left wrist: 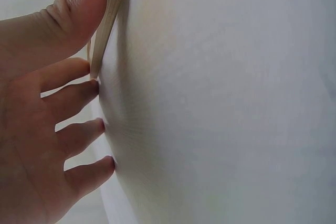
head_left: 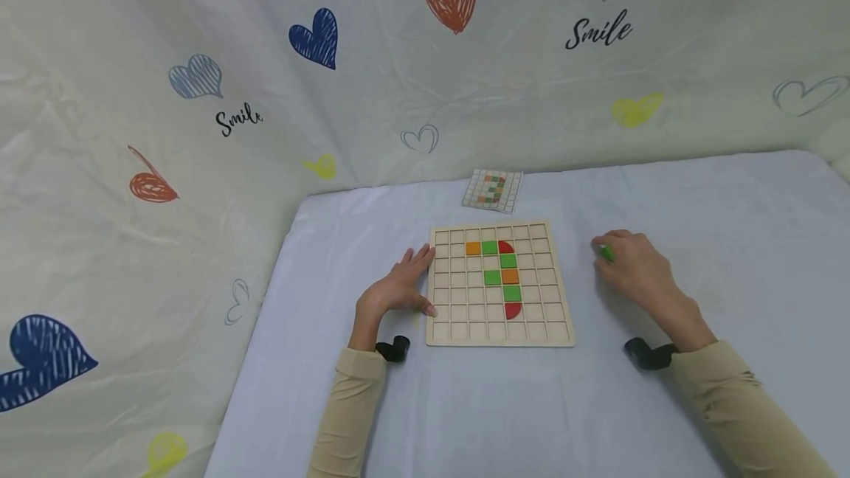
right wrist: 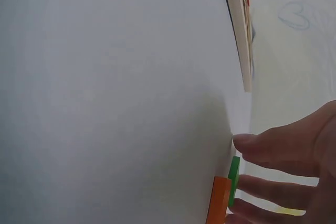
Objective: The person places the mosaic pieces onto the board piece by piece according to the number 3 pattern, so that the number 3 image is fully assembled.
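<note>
A square wooden grid board lies on the table with green, orange and red tiles set in several cells. At its left edge my left hand spreads its fingers; the thumb rests against the rim and the fingertips touch the cloth. Right of the board, my right hand is low over the table, fingers bent, pinching a green tile. The right wrist view shows that green tile by the fingertips, an orange tile beside it. The palm hides part of the head view.
A printed pattern card lies behind the board, near the back edge of the white-covered table. Black wrist cameras sit below both hands. A curtain with hearts hangs behind and at the left.
</note>
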`<state>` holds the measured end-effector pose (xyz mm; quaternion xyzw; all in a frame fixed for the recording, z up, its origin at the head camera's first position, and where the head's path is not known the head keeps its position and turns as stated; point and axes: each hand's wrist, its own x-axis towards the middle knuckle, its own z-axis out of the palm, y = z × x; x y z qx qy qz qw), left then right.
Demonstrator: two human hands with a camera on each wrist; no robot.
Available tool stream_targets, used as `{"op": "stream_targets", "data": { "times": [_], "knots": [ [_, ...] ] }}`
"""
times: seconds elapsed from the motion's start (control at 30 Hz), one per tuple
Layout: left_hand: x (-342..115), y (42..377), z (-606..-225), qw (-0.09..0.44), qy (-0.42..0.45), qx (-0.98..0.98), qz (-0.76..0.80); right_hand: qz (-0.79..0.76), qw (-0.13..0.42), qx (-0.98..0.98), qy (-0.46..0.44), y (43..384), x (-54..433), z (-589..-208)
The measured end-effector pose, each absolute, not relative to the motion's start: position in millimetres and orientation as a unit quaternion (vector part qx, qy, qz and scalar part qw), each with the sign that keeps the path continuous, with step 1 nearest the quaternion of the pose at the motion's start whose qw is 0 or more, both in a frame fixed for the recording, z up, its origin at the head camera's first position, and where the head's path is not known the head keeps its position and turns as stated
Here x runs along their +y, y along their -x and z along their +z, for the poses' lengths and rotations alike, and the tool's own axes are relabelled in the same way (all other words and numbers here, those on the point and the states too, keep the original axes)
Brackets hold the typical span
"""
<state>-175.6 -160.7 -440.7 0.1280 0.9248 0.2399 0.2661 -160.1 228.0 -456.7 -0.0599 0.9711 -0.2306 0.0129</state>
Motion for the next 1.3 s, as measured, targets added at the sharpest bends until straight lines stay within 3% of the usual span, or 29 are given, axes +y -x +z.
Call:
{"op": "stream_targets", "data": {
  "times": [1.3],
  "knots": [
    [-160.9,174.6,-441.2,0.266,-0.138,0.928,0.222,-0.28,0.056,0.957,0.048,160.5,231.9,-447.2]
  ]
}}
